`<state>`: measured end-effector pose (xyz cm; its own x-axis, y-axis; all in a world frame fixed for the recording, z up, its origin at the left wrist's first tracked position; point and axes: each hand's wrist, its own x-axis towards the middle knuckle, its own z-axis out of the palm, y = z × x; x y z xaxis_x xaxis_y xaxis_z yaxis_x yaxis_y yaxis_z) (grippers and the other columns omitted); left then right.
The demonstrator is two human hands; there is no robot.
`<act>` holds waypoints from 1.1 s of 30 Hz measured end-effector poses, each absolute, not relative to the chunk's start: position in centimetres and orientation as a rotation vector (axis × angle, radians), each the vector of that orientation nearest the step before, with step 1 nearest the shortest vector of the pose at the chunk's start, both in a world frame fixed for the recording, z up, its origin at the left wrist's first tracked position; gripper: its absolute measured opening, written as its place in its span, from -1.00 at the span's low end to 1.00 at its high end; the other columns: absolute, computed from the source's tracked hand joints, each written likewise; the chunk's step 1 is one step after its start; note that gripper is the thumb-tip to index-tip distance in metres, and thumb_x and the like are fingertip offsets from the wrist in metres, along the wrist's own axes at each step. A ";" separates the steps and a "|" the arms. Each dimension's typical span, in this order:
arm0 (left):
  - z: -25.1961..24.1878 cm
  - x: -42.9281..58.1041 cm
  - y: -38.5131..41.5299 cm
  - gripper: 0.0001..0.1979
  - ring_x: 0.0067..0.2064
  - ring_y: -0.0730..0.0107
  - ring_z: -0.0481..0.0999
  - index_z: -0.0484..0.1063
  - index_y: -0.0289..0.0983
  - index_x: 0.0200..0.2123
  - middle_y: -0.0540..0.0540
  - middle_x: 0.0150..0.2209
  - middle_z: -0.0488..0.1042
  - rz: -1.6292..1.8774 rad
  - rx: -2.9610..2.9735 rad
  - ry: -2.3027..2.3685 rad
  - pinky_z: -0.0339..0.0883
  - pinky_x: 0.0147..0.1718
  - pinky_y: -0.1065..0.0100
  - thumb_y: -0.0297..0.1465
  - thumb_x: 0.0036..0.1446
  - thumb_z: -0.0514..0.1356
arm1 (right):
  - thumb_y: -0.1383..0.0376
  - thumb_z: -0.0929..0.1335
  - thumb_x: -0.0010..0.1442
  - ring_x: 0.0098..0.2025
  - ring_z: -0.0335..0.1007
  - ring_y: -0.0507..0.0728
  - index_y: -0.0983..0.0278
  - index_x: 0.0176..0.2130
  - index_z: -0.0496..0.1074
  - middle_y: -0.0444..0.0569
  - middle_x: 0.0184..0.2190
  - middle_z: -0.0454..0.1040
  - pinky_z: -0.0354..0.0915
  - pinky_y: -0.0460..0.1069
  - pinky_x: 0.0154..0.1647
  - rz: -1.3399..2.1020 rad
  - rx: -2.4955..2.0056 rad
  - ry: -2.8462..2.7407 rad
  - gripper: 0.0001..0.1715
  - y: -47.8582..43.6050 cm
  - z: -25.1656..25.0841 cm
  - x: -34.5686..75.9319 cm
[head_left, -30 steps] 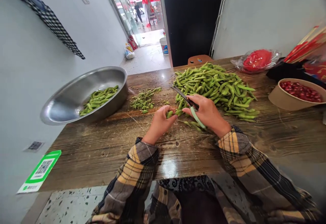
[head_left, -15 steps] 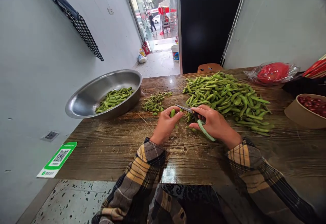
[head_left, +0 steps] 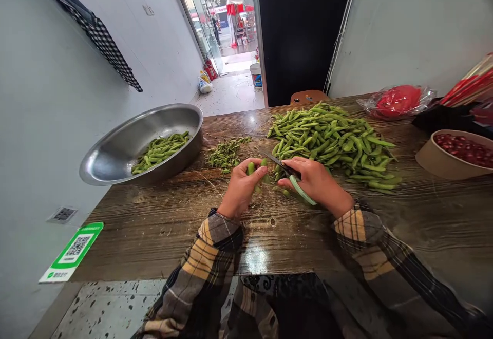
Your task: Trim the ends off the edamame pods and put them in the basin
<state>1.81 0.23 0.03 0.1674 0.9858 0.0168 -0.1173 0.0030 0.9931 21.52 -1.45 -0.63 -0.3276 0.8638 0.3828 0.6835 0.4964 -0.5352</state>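
Note:
Green edamame pods (head_left: pixel 251 167) stick out between the fingers and thumb of my left hand (head_left: pixel 242 185), which is closed on them. My right hand (head_left: pixel 314 180) grips a pair of scissors with pale green handles (head_left: pixel 302 191). The dark blades (head_left: pixel 271 156) point left, just above the pods in my left hand. Behind my right hand lies a large heap of edamame pods (head_left: pixel 331 136) on the wooden table (head_left: pixel 185 231). A small pile of trimmed green tips and stems (head_left: pixel 226 154) lies beyond my left hand.
A wide steel basin (head_left: pixel 185 146) at the left holds several pods. To the right stand a paper tub (head_left: pixel 435 162) of dark red pieces and a plastic bag (head_left: pixel 398 101) with something red. A green QR-code card (head_left: pixel 73 251) sits at the table's left edge.
The view has shifted, so most things sit slightly further left. The scissor blades now lie behind the held pods' tips. Both hands keep their holds.

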 end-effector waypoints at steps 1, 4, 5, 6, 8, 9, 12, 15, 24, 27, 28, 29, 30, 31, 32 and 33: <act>0.1 1.7 0.3 -0.74 -0.59 0.66 0.19 0.38 -0.30 -0.37 0.12 -0.54 0.30 1.173 1.127 0.963 0.04 -0.63 0.54 -0.34 -0.09 0.37 | 0.15 0.45 0.11 -0.17 0.45 0.21 0.31 -0.01 0.45 0.07 -0.16 0.50 0.33 0.05 -0.17 0.365 -1.284 -2.081 -0.52 -1.5 -0.6 21.5; 0.3 1.5 0.5 -0.69 -0.62 0.68 0.18 0.30 -0.28 -0.37 0.14 -0.55 0.30 1.217 0.954 0.885 0.01 -0.68 0.56 -0.38 -0.12 0.38 | 0.13 0.46 0.08 -0.21 0.44 0.18 0.29 0.02 0.43 0.05 -0.15 0.49 0.33 0.04 -0.20 0.361 -1.315 -2.034 -0.46 -1.6 -0.5 21.4; 0.3 1.4 0.5 -0.68 -0.63 0.68 0.18 0.30 -0.28 -0.36 0.13 -0.55 0.31 1.216 0.926 0.872 -0.01 -0.70 0.57 -0.39 -0.13 0.38 | 0.12 0.46 0.08 -0.23 0.43 0.17 0.29 0.03 0.42 0.03 -0.16 0.48 0.33 0.04 -0.21 0.361 -1.314 -2.035 -0.44 -1.7 -0.5 21.3; 0.4 1.4 0.6 -0.68 -0.63 0.68 0.19 0.30 -0.28 -0.35 0.12 -0.53 0.32 1.214 0.906 0.864 -0.03 -0.71 0.58 -0.39 -0.13 0.38 | 0.12 0.46 0.08 -0.25 0.42 0.16 0.29 0.03 0.42 0.02 -0.17 0.47 0.33 0.04 -0.22 0.361 -1.308 -2.043 -0.44 -1.7 -0.5 21.3; 0.3 1.3 0.6 -0.66 -0.62 0.69 0.20 0.30 -0.28 -0.32 0.12 -0.51 0.34 1.221 0.875 0.851 -0.03 -0.72 0.59 -0.40 -0.14 0.38 | 0.11 0.46 0.08 -0.30 0.41 0.13 0.28 0.04 0.41 0.00 -0.20 0.46 0.33 0.03 -0.25 0.364 -1.287 -2.070 -0.43 -1.8 -0.6 21.3; 0.3 1.2 0.6 -0.65 -0.62 0.69 0.21 0.30 -0.28 -0.31 0.12 -0.50 0.34 1.229 0.860 0.843 -0.03 -0.72 0.59 -0.40 -0.15 0.38 | 0.11 0.46 0.08 -0.31 0.40 0.13 0.28 0.05 0.40 -0.01 -0.21 0.45 0.32 0.02 -0.26 0.367 -1.274 -2.084 -0.42 -1.8 -0.6 21.3; 0.2 1.2 0.6 -0.65 -0.61 0.70 0.23 0.29 -0.27 -0.31 0.11 -0.48 0.37 1.244 0.821 0.813 -0.01 -0.71 0.60 -0.41 -0.14 0.38 | 0.11 0.46 0.08 -0.34 0.38 0.11 0.24 0.06 0.39 -0.03 -0.21 0.43 0.31 0.01 -0.30 0.376 -1.253 -2.105 -0.42 -1.7 -0.8 21.3; 0.1 1.3 0.6 -0.64 -0.61 0.69 0.23 0.29 -0.27 -0.29 0.09 -0.45 0.40 1.231 0.811 0.788 0.00 -0.71 0.60 -0.42 -0.13 0.38 | 0.11 0.46 0.08 -0.35 0.37 0.11 0.24 0.07 0.37 -0.03 -0.22 0.42 0.32 0.01 -0.30 0.393 -1.249 -2.110 -0.41 -1.7 -0.8 21.3; -0.4 1.8 0.4 -0.66 -0.62 0.68 0.22 0.28 -0.26 -0.28 0.02 -0.41 0.47 1.166 0.855 0.804 0.01 -0.70 0.60 -0.40 -0.10 0.36 | 0.10 0.46 0.08 -0.33 0.38 0.12 0.26 0.06 0.38 -0.02 -0.21 0.42 0.32 0.03 -0.28 0.401 -1.236 -2.077 -0.40 -1.8 -0.8 21.1; -0.3 1.9 0.3 -0.66 -0.62 0.69 0.23 0.28 -0.26 -0.29 0.02 -0.41 0.48 1.150 0.860 0.812 0.01 -0.69 0.61 -0.40 -0.10 0.36 | 0.08 0.45 0.09 -0.35 0.36 0.11 0.28 0.05 0.39 -0.02 -0.22 0.42 0.32 0.02 -0.30 0.401 -1.217 -2.060 -0.42 -1.7 -0.8 21.1; -0.3 2.0 0.3 -0.66 -0.62 0.69 0.23 0.28 -0.26 -0.29 0.02 -0.42 0.48 1.147 0.861 0.815 0.01 -0.69 0.61 -0.40 -0.11 0.36 | 0.08 0.44 0.10 -0.36 0.36 0.11 0.28 0.04 0.39 -0.02 -0.23 0.42 0.31 0.02 -0.32 0.401 -1.210 -2.055 -0.43 -1.7 -0.9 21.1; -0.2 2.0 0.3 -0.66 -0.62 0.69 0.23 0.28 -0.26 -0.30 0.03 -0.43 0.48 1.145 0.861 0.817 0.01 -0.69 0.61 -0.39 -0.11 0.36 | 0.08 0.43 0.12 -0.38 0.35 0.10 0.29 0.04 0.39 -0.02 -0.25 0.42 0.31 0.02 -0.33 0.400 -1.202 -2.050 -0.44 -1.7 -0.9 21.1; -0.2 2.0 0.2 -0.66 -0.62 0.69 0.23 0.28 -0.26 -0.30 0.03 -0.43 0.47 1.143 0.862 0.817 0.01 -0.69 0.61 -0.39 -0.11 0.36 | 0.07 0.42 0.13 -0.39 0.34 0.10 0.30 0.03 0.40 -0.02 -0.27 0.42 0.31 0.02 -0.34 0.396 -1.195 -2.045 -0.45 -1.7 -1.0 21.1; -0.2 2.1 0.1 -0.67 -0.62 0.69 0.23 0.28 -0.27 -0.30 0.04 -0.44 0.47 1.138 0.863 0.814 0.01 -0.69 0.61 -0.39 -0.10 0.36 | 0.07 0.41 0.14 -0.38 0.35 0.11 0.31 0.02 0.40 -0.02 -0.29 0.42 0.32 0.03 -0.33 0.391 -1.186 -2.038 -0.46 -1.6 -1.1 21.1; -0.2 2.1 0.1 -0.67 -0.62 0.69 0.23 0.29 -0.27 -0.31 0.04 -0.45 0.46 1.130 0.866 0.811 0.00 -0.69 0.61 -0.39 -0.10 0.36 | 0.07 0.40 0.15 -0.37 0.36 0.12 0.32 0.01 0.41 -0.01 -0.29 0.42 0.32 0.03 -0.31 0.384 -1.175 -2.032 -0.47 -1.6 -1.2 21.1; -0.2 2.2 0.0 -0.68 -0.62 0.69 0.23 0.29 -0.27 -0.32 0.04 -0.46 0.46 1.120 0.869 0.808 0.00 -0.69 0.61 -0.39 -0.10 0.36 | 0.07 0.40 0.15 -0.34 0.37 0.14 0.32 0.00 0.41 0.00 -0.28 0.43 0.33 0.04 -0.29 0.376 -1.163 -2.025 -0.48 -1.5 -1.3 21.1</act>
<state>2.18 0.04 -0.18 0.2399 0.9650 -0.1063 -0.4053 0.1990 0.8922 21.12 -1.54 -1.26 -0.2988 0.8327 0.4661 0.6102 0.5423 -0.5776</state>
